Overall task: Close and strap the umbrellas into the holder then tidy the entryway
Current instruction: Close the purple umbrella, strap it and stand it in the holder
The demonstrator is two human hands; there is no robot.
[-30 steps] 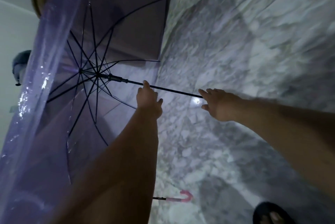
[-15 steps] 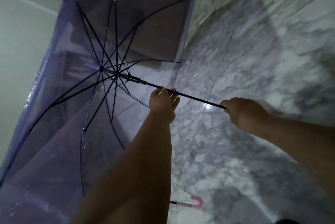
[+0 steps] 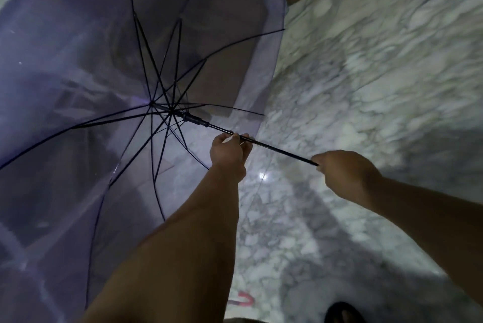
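Marble floor (image 3: 366,87) – umbrella (image 3: 274,147) shaft between both hands' fingers (image 3: 236,137)

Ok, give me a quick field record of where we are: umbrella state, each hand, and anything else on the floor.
umbrella: translucent purple canopy, fully open, ribs spread
shaft: black shaft runs from the hub down to the right
left hand: left hand grips the shaft just below the runner
right hand: right hand grips the shaft's lower end; handle hidden in the fist
floor: marble floor
other: pink curved handle at bottom edge; dark footwear beside it
holder: not in view
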